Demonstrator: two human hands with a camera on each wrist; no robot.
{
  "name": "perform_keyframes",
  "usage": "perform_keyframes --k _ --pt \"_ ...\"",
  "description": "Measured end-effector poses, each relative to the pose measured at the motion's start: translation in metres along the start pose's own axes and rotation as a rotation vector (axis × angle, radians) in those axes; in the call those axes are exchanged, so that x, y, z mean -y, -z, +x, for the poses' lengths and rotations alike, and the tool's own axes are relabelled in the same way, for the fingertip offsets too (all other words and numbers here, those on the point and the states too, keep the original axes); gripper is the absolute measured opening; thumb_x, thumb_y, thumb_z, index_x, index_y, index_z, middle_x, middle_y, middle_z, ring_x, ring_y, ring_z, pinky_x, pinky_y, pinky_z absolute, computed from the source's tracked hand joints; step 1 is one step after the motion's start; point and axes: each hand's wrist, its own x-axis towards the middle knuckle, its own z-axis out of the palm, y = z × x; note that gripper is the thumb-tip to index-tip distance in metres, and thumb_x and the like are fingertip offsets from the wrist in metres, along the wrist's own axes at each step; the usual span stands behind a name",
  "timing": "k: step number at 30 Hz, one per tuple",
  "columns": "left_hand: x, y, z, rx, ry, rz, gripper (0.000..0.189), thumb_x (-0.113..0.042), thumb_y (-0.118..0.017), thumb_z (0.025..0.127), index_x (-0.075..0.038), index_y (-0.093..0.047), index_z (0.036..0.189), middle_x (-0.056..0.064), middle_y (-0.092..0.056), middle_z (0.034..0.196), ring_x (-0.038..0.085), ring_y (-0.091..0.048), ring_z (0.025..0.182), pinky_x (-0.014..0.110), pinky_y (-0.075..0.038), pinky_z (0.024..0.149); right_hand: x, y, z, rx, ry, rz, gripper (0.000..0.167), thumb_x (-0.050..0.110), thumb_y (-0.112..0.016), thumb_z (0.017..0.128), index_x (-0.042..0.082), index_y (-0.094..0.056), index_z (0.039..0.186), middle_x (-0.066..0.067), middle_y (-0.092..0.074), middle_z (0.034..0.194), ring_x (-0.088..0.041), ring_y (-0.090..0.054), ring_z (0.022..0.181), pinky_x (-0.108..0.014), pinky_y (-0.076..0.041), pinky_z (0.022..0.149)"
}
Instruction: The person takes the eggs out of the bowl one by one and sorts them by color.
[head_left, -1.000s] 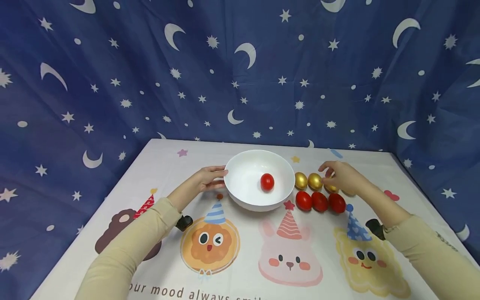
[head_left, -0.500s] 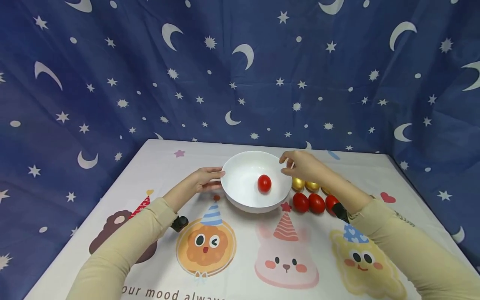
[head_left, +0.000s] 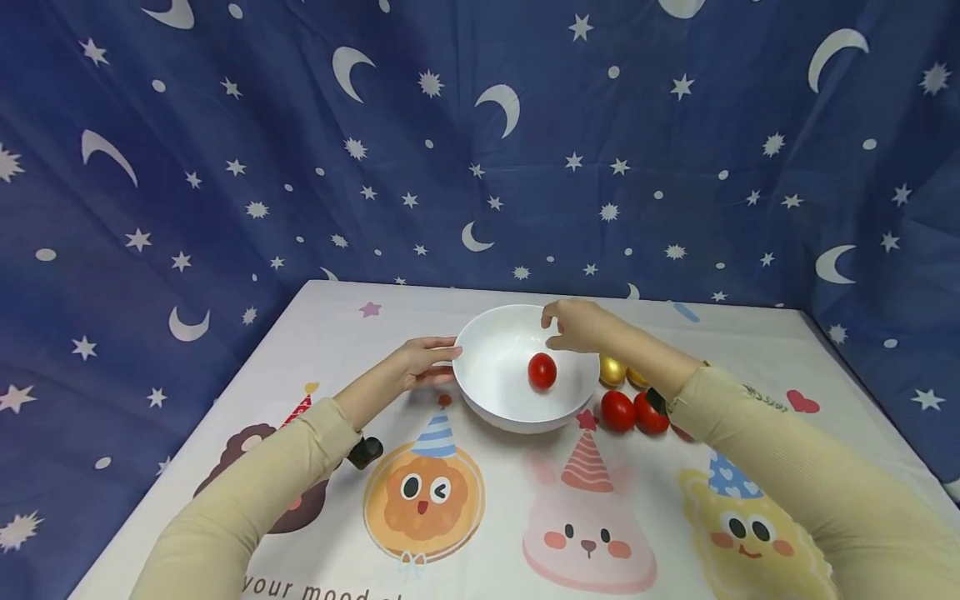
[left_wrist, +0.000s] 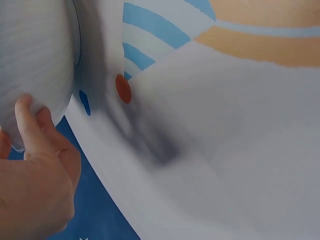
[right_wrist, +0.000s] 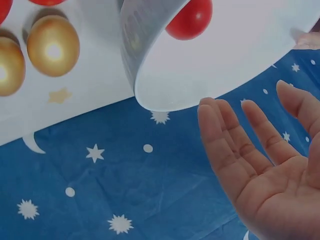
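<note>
A white bowl (head_left: 498, 379) stands mid-table in the head view, with one red egg (head_left: 542, 372) inside. My left hand (head_left: 420, 363) holds the bowl's left side, one fingertip over the rim and other fingers against the outer wall. The left wrist view shows those fingers (left_wrist: 35, 130) on the bowl's side. Over the bowl's far right part is my right hand (head_left: 577, 326). In the right wrist view its fingers are spread and loosely bent, with nothing between them. Right of the bowl lie golden eggs (head_left: 612, 372) and red eggs (head_left: 617, 412), partly hidden by the right arm.
The white tablecloth (head_left: 495, 533) has printed cartoon faces and party hats. A blue curtain (head_left: 420, 167) with moons and stars hangs behind the table's back edge. Dark wrist cameras, such as the left one (head_left: 365, 452), sit below the cuffs.
My right hand has moved left from the golden eggs to over the bowl. The left hand stays at the bowl, and the red egg inside lies as before. The head view shifts slightly.
</note>
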Motion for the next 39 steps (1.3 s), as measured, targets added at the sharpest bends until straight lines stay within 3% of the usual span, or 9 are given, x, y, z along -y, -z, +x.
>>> perform_keyframes --k 10,17,23,27,32,36,39 --pt "-0.005 0.01 -0.004 0.003 -0.013 -0.005 0.052 -0.014 -0.062 0.092 -0.015 -0.044 0.141 0.008 -0.056 0.115 0.01 -0.064 0.073 0.016 -0.06 0.062 0.014 0.003 0.026 0.153 -0.028 -0.115 0.037 0.018 -0.066 0.088 0.002 -0.059 0.121 -0.018 -0.061 0.121 -0.029 -0.057 0.102 -0.04 -0.057 0.091" --pt "-0.004 0.008 -0.003 0.017 -0.004 -0.03 0.052 -0.011 -0.061 0.092 -0.013 -0.043 0.142 0.008 -0.055 0.12 0.011 -0.062 0.074 0.017 -0.061 0.063 0.017 -0.008 0.048 0.309 -0.162 -0.006 0.041 0.019 -0.062 0.09 0.006 -0.054 0.127 -0.014 -0.054 0.128 -0.033 -0.056 0.111 -0.04 -0.058 0.09" --pt "-0.002 0.007 0.001 0.027 -0.006 -0.019 0.052 -0.013 -0.061 0.092 -0.015 -0.044 0.142 0.011 -0.049 0.136 0.013 -0.061 0.082 0.017 -0.061 0.065 0.022 -0.016 0.061 0.327 -0.193 0.003 0.036 0.016 -0.063 0.088 0.004 -0.055 0.122 -0.013 -0.056 0.124 -0.036 -0.059 0.108 -0.04 -0.059 0.086" --pt "-0.001 0.003 0.002 0.029 -0.005 -0.018 0.051 -0.014 -0.061 0.092 -0.015 -0.045 0.141 0.011 -0.05 0.135 0.014 -0.062 0.085 0.017 -0.061 0.066 0.021 -0.021 0.065 0.345 -0.21 -0.015 0.038 0.015 -0.065 0.087 0.005 -0.056 0.123 -0.012 -0.056 0.123 -0.034 -0.058 0.107 -0.039 -0.06 0.084" --pt "0.001 0.0 0.001 0.036 0.001 -0.027 0.051 -0.014 -0.061 0.092 -0.014 -0.045 0.141 0.012 -0.047 0.139 0.021 -0.061 0.103 0.018 -0.061 0.067 0.017 -0.028 0.064 0.348 -0.211 -0.031 0.038 0.016 -0.066 0.086 0.005 -0.056 0.121 -0.012 -0.056 0.118 -0.035 -0.058 0.106 -0.04 -0.06 0.081" --pt "0.003 0.001 0.001 0.04 0.006 -0.018 0.051 -0.015 -0.061 0.092 -0.015 -0.045 0.141 0.012 -0.048 0.137 0.018 -0.063 0.095 0.018 -0.061 0.068 0.017 -0.035 0.066 0.335 -0.16 -0.095 0.036 0.015 -0.07 0.083 0.004 -0.057 0.115 -0.01 -0.057 0.107 -0.026 -0.057 0.091 -0.031 -0.059 0.074" --pt "0.003 0.002 0.001 0.033 0.003 -0.014 0.05 -0.015 -0.061 0.092 -0.015 -0.047 0.14 0.012 -0.05 0.136 0.014 -0.064 0.086 0.018 -0.061 0.069 0.014 -0.042 0.074 0.34 -0.129 -0.149 0.039 0.013 -0.074 0.078 0.004 -0.059 0.113 -0.01 -0.058 0.107 -0.022 -0.055 0.087 -0.029 -0.057 0.077"
